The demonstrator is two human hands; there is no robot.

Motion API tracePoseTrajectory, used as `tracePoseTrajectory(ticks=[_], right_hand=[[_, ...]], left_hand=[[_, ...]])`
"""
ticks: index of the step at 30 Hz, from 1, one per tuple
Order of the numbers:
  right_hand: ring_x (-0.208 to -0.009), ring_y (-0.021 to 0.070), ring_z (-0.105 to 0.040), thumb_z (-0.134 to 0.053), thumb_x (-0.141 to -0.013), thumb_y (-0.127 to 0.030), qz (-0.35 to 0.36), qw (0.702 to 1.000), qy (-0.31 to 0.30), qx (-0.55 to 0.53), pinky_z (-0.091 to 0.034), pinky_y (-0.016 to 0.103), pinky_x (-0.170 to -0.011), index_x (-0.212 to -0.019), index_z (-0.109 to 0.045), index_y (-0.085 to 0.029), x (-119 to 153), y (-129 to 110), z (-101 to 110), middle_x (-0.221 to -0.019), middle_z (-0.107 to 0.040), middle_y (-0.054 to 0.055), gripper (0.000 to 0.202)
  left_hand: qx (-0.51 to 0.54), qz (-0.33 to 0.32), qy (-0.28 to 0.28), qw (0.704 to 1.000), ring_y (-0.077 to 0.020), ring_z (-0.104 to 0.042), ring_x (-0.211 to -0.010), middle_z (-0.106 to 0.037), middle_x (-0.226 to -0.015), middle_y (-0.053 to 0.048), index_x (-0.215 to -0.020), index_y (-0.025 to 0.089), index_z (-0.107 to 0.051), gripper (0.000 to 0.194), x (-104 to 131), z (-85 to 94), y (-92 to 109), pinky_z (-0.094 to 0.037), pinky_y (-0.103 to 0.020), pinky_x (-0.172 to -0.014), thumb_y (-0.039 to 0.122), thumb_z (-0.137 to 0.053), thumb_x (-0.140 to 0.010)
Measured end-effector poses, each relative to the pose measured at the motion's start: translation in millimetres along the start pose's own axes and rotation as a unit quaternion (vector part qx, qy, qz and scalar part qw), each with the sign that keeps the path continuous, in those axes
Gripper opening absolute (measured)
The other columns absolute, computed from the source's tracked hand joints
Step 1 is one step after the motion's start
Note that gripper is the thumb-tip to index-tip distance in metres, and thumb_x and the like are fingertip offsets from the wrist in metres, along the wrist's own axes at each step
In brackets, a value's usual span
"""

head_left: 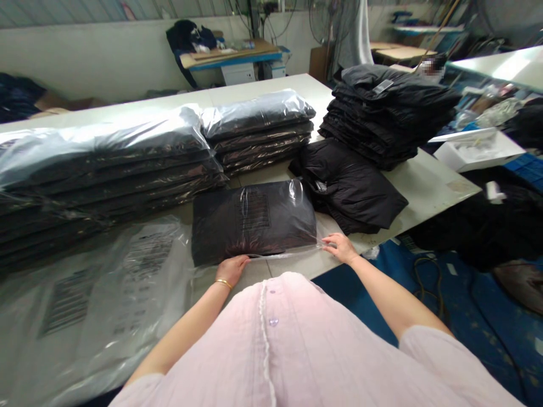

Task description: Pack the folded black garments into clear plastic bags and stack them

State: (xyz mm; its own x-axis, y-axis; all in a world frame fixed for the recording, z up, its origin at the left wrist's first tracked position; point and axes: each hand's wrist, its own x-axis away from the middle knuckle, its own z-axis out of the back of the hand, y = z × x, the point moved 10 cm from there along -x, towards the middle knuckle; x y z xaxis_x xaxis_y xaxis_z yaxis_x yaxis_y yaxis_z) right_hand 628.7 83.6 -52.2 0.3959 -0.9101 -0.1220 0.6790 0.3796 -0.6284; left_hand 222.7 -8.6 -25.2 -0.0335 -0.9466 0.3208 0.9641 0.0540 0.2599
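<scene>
A folded black garment lies flat inside a clear plastic bag (pixel 275 215) on the table in front of me. Dark print shows on the bag's upper face. My left hand (pixel 232 270), with a gold bangle at the wrist, pinches the bag's near edge at its left part. At the near right corner my right hand (pixel 340 247) has thumb and fingers closed on the loose clear film. Just beyond that hand, a folded black jacket (pixel 352 186) without a bag rests on the table, close against the bag's right end.
Bagged black garments stand in a long stack (pixel 106 169) at left and a shorter stack (pixel 263 130) behind. Flat printed plastic bags (pixel 106 294) cover the near left. A tall pile of black jackets (pixel 390 113) stands back right. An open white box (pixel 479 150) lies beyond the table edge.
</scene>
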Motion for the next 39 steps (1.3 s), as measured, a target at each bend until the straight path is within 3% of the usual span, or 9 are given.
tracePoseTrajectory(ticks=[6, 16, 23, 28, 33, 39], right_hand=[[-0.108, 0.026, -0.059, -0.062, -0.08, -0.042, -0.066, 0.996, 0.05, -0.036, -0.043, 0.04, -0.094, -0.076, -0.069, -0.025, 4, 15, 1, -0.09, -0.07, 0.007, 0.019], [-0.092, 0.0214, -0.059, -0.053, -0.085, -0.041, -0.086, 0.994, 0.063, 0.039, -0.033, 0.038, -0.096, -0.079, -0.062, -0.023, 5, 6, 8, -0.083, -0.067, 0.003, 0.021], [-0.095, 0.0212, -0.056, -0.045, -0.091, -0.034, -0.11, 0.984, 0.086, 0.11, -0.028, 0.038, -0.098, -0.073, -0.063, -0.022, 1, -4, 12, -0.087, -0.068, 0.006, 0.028], [-0.094, 0.0243, -0.055, -0.045, -0.092, -0.034, -0.086, 0.972, 0.103, 0.192, -0.023, 0.044, -0.104, -0.078, -0.063, -0.022, -4, -26, 11, -0.083, -0.066, 0.01, 0.026], [-0.101, 0.0293, -0.05, -0.046, -0.089, -0.027, -0.067, 0.965, 0.068, 0.243, -0.019, 0.05, -0.109, -0.089, -0.062, -0.019, -12, -47, -4, -0.081, -0.062, 0.013, 0.018], [-0.107, 0.0341, -0.043, -0.049, -0.086, -0.027, -0.094, 0.957, 0.119, 0.249, -0.017, 0.058, -0.107, -0.104, -0.06, -0.018, -7, -48, -1, -0.101, -0.058, 0.018, 0.023]], left_hand=[[-0.033, 0.031, -0.001, 0.999, -0.0188, -0.067, -0.092, -0.074, -0.105, 0.0, -0.106, 0.033, -0.071, 0.041, -3, 8.2, -1, -0.04, -0.024, -0.071, 0.051, -0.037, -0.095], [-0.061, 0.051, 0.009, 0.997, -0.0183, -0.067, -0.086, -0.075, -0.102, 0.0, -0.106, 0.033, -0.072, 0.043, -2, 20.8, 1, -0.037, -0.024, -0.065, 0.052, -0.035, -0.096], [-0.043, 0.074, 0.021, 0.996, -0.0199, -0.066, -0.085, -0.075, -0.096, -0.001, -0.098, 0.032, -0.074, 0.045, -4, 33.8, 0, -0.039, -0.025, -0.066, 0.055, -0.036, -0.093], [-0.023, 0.121, -0.012, 0.992, -0.0218, -0.066, -0.088, -0.075, -0.097, -0.004, -0.09, 0.029, -0.075, 0.048, -15, 33.4, -5, -0.041, -0.027, -0.067, 0.056, -0.035, -0.091], [-0.046, 0.158, -0.052, 0.985, -0.0263, -0.066, -0.096, -0.073, -0.106, -0.009, -0.092, 0.027, -0.075, 0.044, -30, 28.0, -6, -0.046, -0.031, -0.074, 0.051, -0.039, -0.089], [-0.069, 0.156, -0.048, 0.984, -0.0303, -0.066, -0.099, -0.072, -0.106, -0.014, -0.096, 0.024, -0.075, 0.045, -35, 26.3, -5, -0.048, -0.036, -0.077, 0.049, -0.038, -0.091]])
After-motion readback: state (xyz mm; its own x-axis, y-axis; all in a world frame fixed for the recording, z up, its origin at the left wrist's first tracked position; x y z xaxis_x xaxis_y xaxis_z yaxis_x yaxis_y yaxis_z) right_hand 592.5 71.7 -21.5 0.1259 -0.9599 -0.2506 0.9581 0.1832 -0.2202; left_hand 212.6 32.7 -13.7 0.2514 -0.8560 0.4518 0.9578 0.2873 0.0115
